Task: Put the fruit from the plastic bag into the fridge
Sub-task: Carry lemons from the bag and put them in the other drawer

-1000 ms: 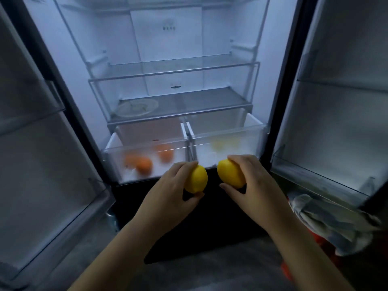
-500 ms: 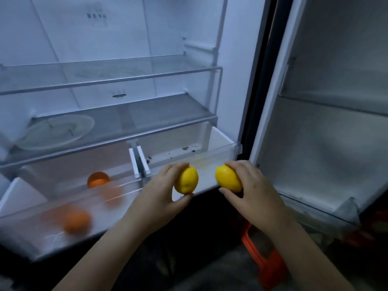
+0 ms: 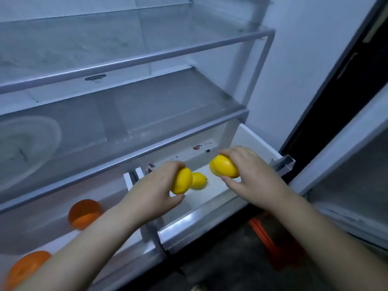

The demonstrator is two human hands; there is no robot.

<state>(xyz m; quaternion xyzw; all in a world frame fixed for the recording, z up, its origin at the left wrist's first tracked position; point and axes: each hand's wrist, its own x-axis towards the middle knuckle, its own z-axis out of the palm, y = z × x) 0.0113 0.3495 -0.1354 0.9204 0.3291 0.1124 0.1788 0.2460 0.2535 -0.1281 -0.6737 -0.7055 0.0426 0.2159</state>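
The fridge stands open before me. My left hand [image 3: 155, 185] grips a yellow lemon [image 3: 182, 180] and my right hand [image 3: 249, 175] grips a second lemon [image 3: 224, 169]; both are held over the pulled-out right crisper drawer [image 3: 201, 221]. A third lemon [image 3: 199, 181] lies on the drawer's white floor between my hands. The left crisper drawer [image 3: 117, 259] holds two oranges, one [image 3: 85, 215] near its back and one [image 3: 25, 267] at the lower left, partly behind my left forearm. The plastic bag is not in view.
A glass shelf [image 3: 147, 110] with a clear plate [image 3: 23, 148] on its left runs just above the drawers. The open right fridge door [image 3: 357, 164] stands close to my right arm. Something red-orange [image 3: 270, 238] sits on the dark floor below the door.
I have come closer and my hands have moved forward with their lemons, from in front of the drawer's edge to over the open right drawer. A third lemon now shows inside it.
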